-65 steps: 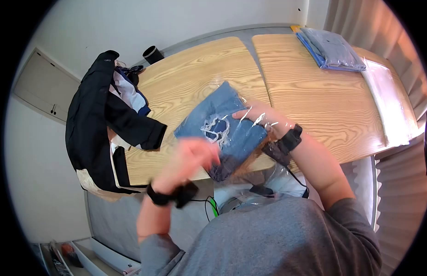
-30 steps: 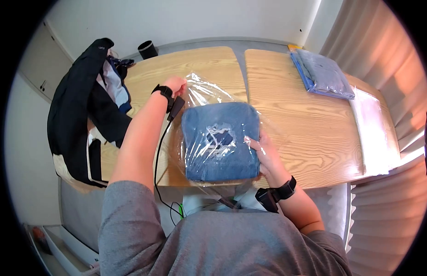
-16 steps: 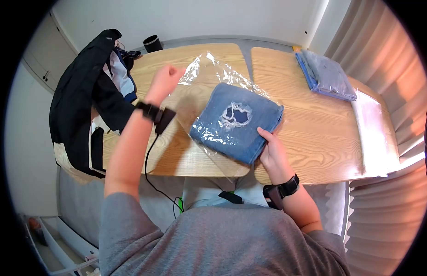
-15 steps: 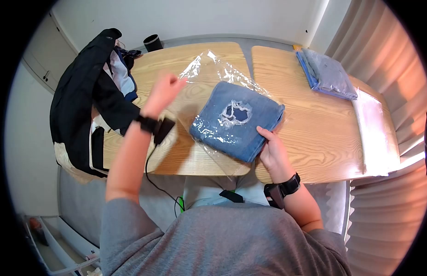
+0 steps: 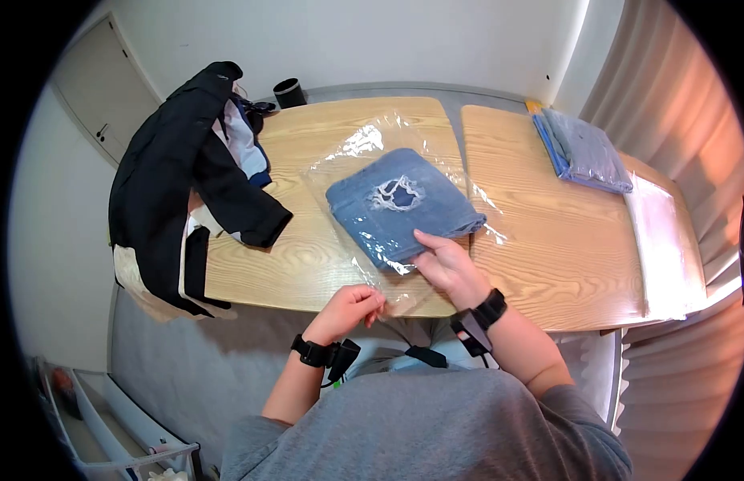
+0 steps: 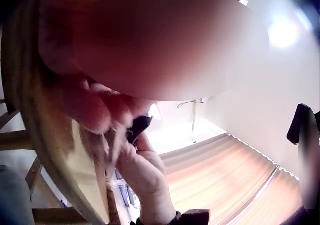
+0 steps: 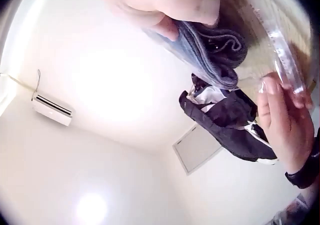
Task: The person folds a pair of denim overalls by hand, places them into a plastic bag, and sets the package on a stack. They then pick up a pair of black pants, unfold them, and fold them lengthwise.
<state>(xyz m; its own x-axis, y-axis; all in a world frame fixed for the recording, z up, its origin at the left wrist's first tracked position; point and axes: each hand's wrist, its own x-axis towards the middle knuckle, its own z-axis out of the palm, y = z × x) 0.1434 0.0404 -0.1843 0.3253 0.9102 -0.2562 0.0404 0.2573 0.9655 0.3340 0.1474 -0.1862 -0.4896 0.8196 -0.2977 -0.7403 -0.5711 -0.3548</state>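
Folded blue jeans (image 5: 412,188) with a ragged, frayed hole lie inside a clear plastic bag (image 5: 328,172) over the table. My right hand (image 5: 452,271) grips the near right edge of the jeans through the film, thumb on top. At the bag's near edge my left hand (image 5: 348,311) pinches the film between thumb and fingers. The right wrist view has the rolled layers of the jeans (image 7: 207,50) under the right hand (image 7: 170,2), with the left hand (image 7: 287,115) at the bag's edge. In the left wrist view the left fingers are close up and blurred.
A black jacket (image 5: 159,184) with other clothes lies at the table's left end. Bagged folded garments (image 5: 584,148) sit at the far right, beside a stack of clear bags (image 5: 661,240). A gap separates the two wooden tables (image 5: 540,272). A dark bin (image 5: 289,93) stands behind.
My left hand has come from the bag's far left corner down to its near edge. The jeans and bag have turned and shifted slightly left, still gripped by my right hand.
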